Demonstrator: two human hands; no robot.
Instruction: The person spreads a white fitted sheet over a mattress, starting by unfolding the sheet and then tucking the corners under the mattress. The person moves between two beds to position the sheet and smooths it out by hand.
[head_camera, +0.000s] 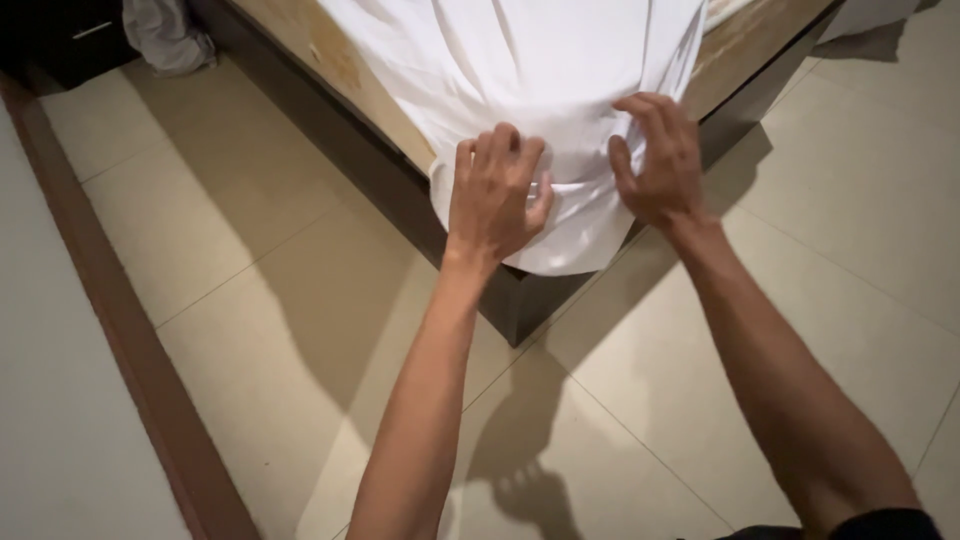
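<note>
A white bed sheet (520, 60) is stretched over the corner of a mattress (345, 75) on a dark wooden bed frame (520, 305). My left hand (495, 190) presses on the sheet at the corner, fingers curled into the fabric and thumb pinching a fold. My right hand (655, 155) rests on the sheet just to the right, fingers bent and gripping the cloth near the corner's edge. The sheet's lower hem hangs over the frame between both hands.
Beige floor tiles (250, 260) surround the bed corner. A brown baseboard (120, 330) runs along the wall at left. A grey bundle of cloth (165, 35) lies on the floor beside a dark cabinet (70, 40) at the top left.
</note>
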